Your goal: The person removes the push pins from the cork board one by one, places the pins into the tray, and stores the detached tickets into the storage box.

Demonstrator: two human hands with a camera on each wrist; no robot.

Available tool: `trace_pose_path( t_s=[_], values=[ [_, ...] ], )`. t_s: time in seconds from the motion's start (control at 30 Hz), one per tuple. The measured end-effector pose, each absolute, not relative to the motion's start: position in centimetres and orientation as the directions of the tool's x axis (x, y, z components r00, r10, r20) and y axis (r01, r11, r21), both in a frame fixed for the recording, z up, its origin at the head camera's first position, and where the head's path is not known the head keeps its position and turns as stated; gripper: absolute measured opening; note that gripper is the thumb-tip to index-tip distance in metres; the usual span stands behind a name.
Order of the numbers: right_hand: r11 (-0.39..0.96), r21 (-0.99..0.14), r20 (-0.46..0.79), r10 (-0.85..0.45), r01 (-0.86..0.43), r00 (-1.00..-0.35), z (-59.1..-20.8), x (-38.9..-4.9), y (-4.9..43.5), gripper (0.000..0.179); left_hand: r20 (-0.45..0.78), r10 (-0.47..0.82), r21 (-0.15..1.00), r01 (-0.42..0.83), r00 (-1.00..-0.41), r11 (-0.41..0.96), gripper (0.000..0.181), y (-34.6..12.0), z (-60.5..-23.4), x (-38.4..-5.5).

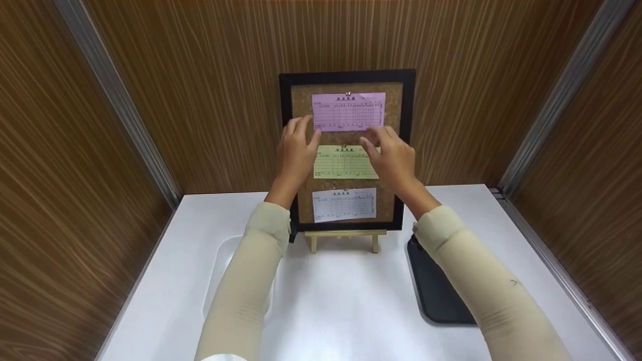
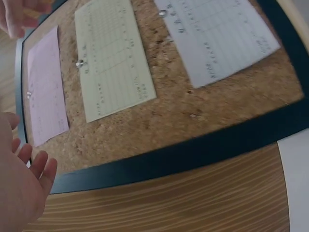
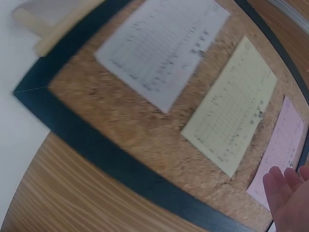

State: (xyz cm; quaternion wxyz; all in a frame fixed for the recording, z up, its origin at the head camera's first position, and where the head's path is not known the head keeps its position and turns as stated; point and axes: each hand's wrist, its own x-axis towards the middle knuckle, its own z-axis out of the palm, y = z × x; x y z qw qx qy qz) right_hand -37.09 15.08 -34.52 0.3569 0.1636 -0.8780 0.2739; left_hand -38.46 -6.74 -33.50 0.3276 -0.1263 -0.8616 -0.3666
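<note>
A black-framed cork board (image 1: 346, 138) stands upright with three printed slips pinned one above another. The top slip is pink (image 1: 346, 113), the middle one yellow-green (image 1: 341, 165), the lowest white (image 1: 345, 205). Each has a small clear pushpin (image 2: 80, 63) at its upper edge. My left hand (image 1: 296, 150) is raised at the board's left side, fingers relaxed, by the pink slip's left edge. Loosely bent, the fingers of my right hand (image 1: 394, 154) overlap the pink slip's lower right corner in the head view. Both hands hold nothing; the right covers the yellow-green slip's right end.
A small wooden easel (image 1: 346, 233) supports the board on the white table (image 1: 336, 301). To the right lies a black tray (image 1: 441, 296), partly under my right sleeve. A pale tray (image 1: 220, 250) sits left, behind my left forearm. Wood-grain panels (image 1: 200, 75) enclose the table.
</note>
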Motion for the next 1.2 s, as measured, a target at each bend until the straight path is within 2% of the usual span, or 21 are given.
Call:
trace_pose_path(
  t_s=[0.23, 0.7, 0.9, 1.2],
  values=[
    [0.780, -0.388, 0.757, -0.033, -0.490, -0.652, -32.3, -39.6, 13.5, 0.030, 0.646, -0.055, 0.600, 0.462, -0.761, 0.653, 0.039, -6.1, -32.1, -40.2],
    [0.789, -0.480, 0.676, 0.053, -0.384, -0.735, -30.4, -43.9, 13.2, 0.028, 0.661, -0.084, 0.599, 0.458, -0.746, 0.657, 0.036, -5.4, -31.6, -43.5],
    [0.801, -0.461, 0.678, 0.040, -0.382, -0.734, -30.1, -44.6, 12.7, 0.027, 0.660, -0.144, 0.667, 0.487, -0.737, 0.563, 0.033, -5.3, -31.6, -44.3],
    [0.806, -0.456, 0.681, 0.044, -0.377, -0.731, -29.2, -45.0, 11.4, 0.027, 0.596, -0.178, 0.732, 0.437, -0.783, 0.523, 0.034, -5.6, -30.6, -44.5]
  ],
)
